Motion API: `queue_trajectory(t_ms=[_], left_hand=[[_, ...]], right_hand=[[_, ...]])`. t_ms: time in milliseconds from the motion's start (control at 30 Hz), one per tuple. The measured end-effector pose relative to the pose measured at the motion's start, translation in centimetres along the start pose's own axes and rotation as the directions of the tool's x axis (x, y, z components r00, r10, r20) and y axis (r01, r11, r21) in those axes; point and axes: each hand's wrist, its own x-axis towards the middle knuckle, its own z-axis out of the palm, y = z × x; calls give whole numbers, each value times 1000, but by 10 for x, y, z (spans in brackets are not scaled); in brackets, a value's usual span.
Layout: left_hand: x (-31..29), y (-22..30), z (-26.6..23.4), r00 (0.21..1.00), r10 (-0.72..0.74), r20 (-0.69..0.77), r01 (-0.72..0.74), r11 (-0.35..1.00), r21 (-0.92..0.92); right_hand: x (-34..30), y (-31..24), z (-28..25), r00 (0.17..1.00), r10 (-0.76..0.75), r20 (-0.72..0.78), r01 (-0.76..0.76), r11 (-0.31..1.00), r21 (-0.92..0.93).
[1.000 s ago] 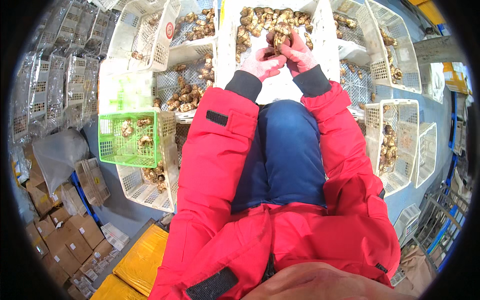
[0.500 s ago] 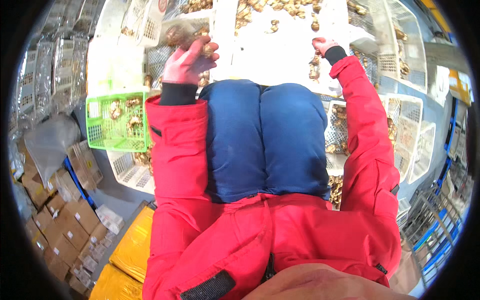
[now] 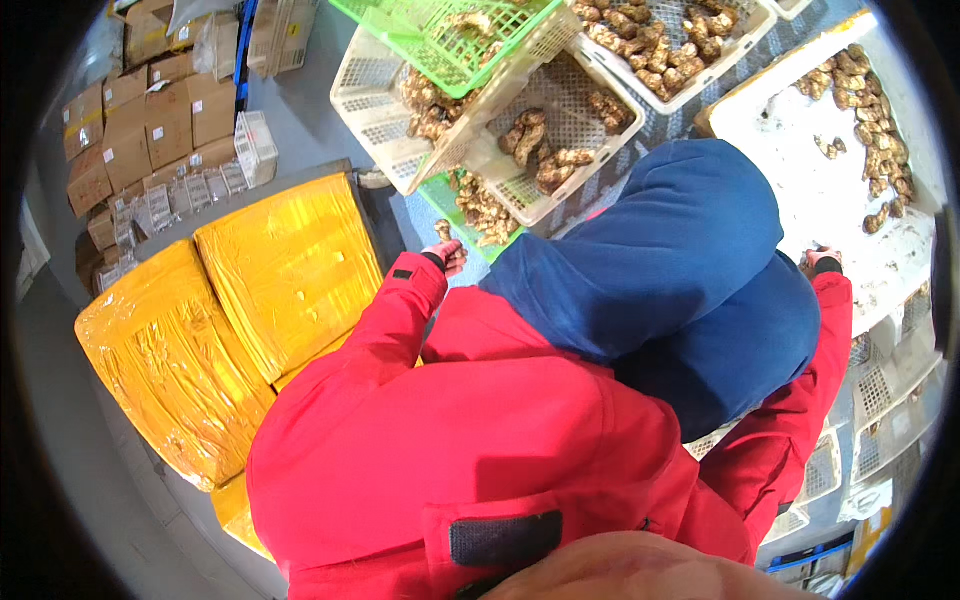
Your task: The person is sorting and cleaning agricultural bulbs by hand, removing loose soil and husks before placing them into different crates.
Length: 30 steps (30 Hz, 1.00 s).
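Observation:
My left hand (image 3: 455,259) is closed round a brown-and-cream mushroom (image 3: 443,229), whose top sticks out past the fingers. It hangs beside a low green crate (image 3: 436,190) with a pile of mushrooms (image 3: 482,210) in it. Over at the right, my right hand (image 3: 812,260) rests at the near side of a white foam tray (image 3: 800,180) specked with dirt. Its fingers are curled, and what they hold is too small to make out. Mushrooms (image 3: 878,140) lie in a band along the tray's far right side, with a small one (image 3: 830,147) apart from them.
White mesh crates (image 3: 627,125) of mushrooms stand ahead, one under a bright green crate (image 3: 475,62). Yellow-wrapped boxes (image 3: 290,265) are close on my left. Cardboard boxes (image 3: 165,120) are stacked at the far left. More white crates (image 3: 880,390) stand at the right.
My view and body have turned to the left. My left hand has swung from above the crates out to the left and down, with the mushroom in it. My right hand stays at the white tray.

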Motion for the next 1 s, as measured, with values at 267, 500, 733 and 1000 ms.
queue_trajectory(t_ms=[267,500,733,1000], left_hand=[[36,18,1,969,20,-246,-58,987,-149],[32,20,55,993,91,78,-97,991,89],[44,-2,31,991,56,125,-64,996,60],[68,41,36,937,334,-100,-279,891,358]], right_hand=[[13,9,4,983,180,24,-180,983,39],[81,63,61,966,37,255,-204,711,673],[52,7,35,995,83,-60,-95,970,-222],[39,33,28,984,-62,165,53,997,59]])
